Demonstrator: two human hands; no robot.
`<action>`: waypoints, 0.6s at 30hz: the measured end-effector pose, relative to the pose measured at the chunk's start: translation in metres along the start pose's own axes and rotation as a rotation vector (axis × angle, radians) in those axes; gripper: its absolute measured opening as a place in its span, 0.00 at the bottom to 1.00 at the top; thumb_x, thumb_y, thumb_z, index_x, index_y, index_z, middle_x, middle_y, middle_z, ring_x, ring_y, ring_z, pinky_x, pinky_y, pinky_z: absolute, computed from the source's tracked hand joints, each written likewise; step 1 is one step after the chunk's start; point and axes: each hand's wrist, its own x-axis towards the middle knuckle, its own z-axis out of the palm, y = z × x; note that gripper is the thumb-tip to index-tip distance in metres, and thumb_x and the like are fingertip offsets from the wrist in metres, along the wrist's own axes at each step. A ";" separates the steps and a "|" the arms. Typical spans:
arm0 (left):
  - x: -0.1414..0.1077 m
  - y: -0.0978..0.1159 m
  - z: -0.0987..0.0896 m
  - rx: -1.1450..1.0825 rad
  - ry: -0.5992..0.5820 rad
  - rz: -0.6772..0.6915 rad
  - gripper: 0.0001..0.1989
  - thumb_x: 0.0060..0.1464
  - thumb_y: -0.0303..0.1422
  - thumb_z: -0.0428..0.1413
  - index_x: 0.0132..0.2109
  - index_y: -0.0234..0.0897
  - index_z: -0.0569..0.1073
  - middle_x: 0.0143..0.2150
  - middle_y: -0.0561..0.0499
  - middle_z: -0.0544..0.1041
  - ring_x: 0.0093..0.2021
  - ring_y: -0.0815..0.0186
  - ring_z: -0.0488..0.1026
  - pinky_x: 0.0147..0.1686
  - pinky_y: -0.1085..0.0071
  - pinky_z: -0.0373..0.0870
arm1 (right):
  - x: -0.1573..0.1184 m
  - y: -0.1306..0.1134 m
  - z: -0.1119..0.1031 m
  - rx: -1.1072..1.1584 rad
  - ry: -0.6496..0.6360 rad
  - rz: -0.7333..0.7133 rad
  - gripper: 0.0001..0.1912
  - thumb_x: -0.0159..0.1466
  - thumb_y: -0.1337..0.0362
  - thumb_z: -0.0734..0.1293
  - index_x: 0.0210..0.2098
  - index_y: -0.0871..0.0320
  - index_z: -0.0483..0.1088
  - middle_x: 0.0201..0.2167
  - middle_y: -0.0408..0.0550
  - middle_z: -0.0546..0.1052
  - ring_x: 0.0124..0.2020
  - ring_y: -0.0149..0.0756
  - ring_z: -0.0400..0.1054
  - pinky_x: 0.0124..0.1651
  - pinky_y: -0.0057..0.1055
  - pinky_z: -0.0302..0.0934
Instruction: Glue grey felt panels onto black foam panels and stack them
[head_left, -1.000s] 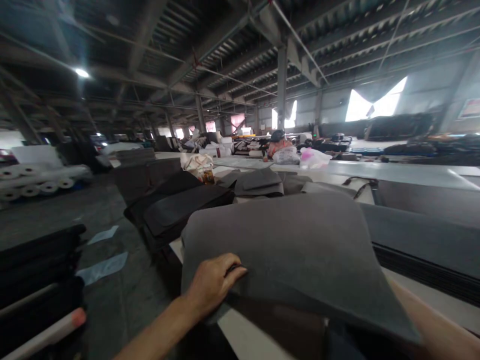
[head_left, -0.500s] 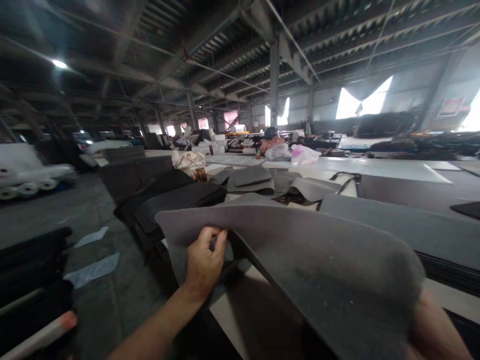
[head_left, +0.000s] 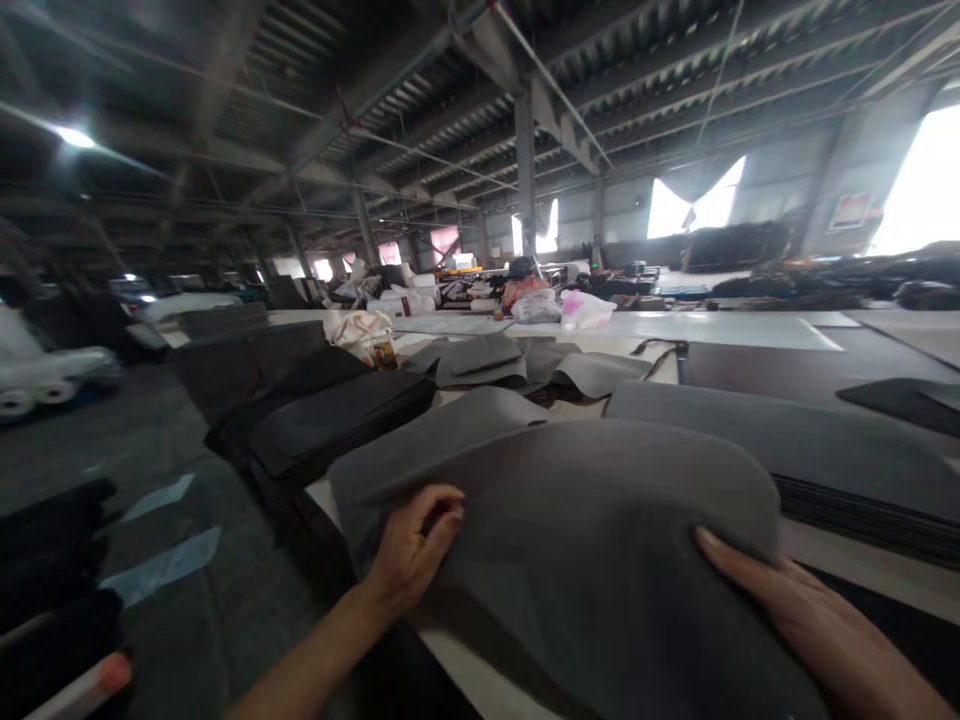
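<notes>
A large, flexible dark-grey sheet (head_left: 585, 520) with rounded corners hangs bowed in front of me. My right hand (head_left: 795, 610) grips its right side, thumb pressed on the upper face and the other fingers hidden beneath. At the left edge of the sheet, my left hand (head_left: 416, 550) is closed in a pinch; exactly how much material lies between its fingertips is hard to see. Behind and to the left, another grey sheet (head_left: 442, 425) lies on the table, partly covered by the held one.
A stack of grey sheets (head_left: 855, 440) lies on the right, and dark folded sheets (head_left: 337, 415) lie at left. Loose grey pieces (head_left: 480, 355), a plastic bag (head_left: 585, 310) and a person (head_left: 521, 285) are farther back. Dark rolls (head_left: 60, 530) and pale papers (head_left: 165, 565) are beside the table.
The sheet's right side has swung left and lowered, its upper face flattening toward me. My right hand has come further into view with its thumb on top. The camera has turned slightly right.
</notes>
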 end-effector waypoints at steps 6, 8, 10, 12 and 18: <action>-0.017 -0.051 -0.004 0.338 0.286 -0.072 0.44 0.44 0.52 0.65 0.61 0.32 0.62 0.62 0.33 0.66 0.63 0.43 0.63 0.62 0.47 0.61 | -0.013 -0.021 -0.004 -0.215 0.174 -0.225 0.35 0.58 0.47 0.74 0.62 0.53 0.69 0.39 0.52 0.82 0.38 0.52 0.78 0.38 0.38 0.75; -0.019 -0.059 0.001 0.505 0.160 -0.099 0.51 0.41 0.51 0.65 0.66 0.28 0.56 0.65 0.30 0.64 0.66 0.40 0.60 0.64 0.44 0.58 | -0.012 -0.020 -0.006 -0.282 0.115 -0.275 0.31 0.59 0.46 0.72 0.58 0.55 0.73 0.39 0.52 0.82 0.40 0.54 0.78 0.39 0.40 0.75; -0.017 -0.061 0.004 0.592 0.018 -0.137 0.53 0.43 0.49 0.65 0.68 0.25 0.53 0.64 0.30 0.66 0.65 0.42 0.62 0.65 0.45 0.57 | -0.008 -0.018 -0.010 -0.365 0.048 -0.315 0.31 0.58 0.45 0.72 0.56 0.54 0.75 0.41 0.50 0.82 0.41 0.55 0.77 0.40 0.40 0.75; -0.014 -0.059 0.004 0.610 -0.053 -0.161 0.53 0.44 0.48 0.64 0.68 0.24 0.52 0.63 0.31 0.68 0.64 0.44 0.65 0.64 0.47 0.58 | -0.005 -0.018 -0.016 -0.437 0.028 -0.339 0.32 0.54 0.45 0.74 0.55 0.52 0.75 0.43 0.48 0.82 0.42 0.55 0.77 0.40 0.38 0.75; -0.011 -0.057 -0.003 0.476 -0.044 -0.160 0.43 0.48 0.45 0.60 0.67 0.29 0.59 0.60 0.35 0.72 0.60 0.47 0.70 0.62 0.50 0.63 | -0.015 -0.021 -0.025 -0.366 0.021 -0.345 0.36 0.48 0.39 0.76 0.52 0.48 0.77 0.45 0.47 0.81 0.43 0.54 0.77 0.38 0.37 0.76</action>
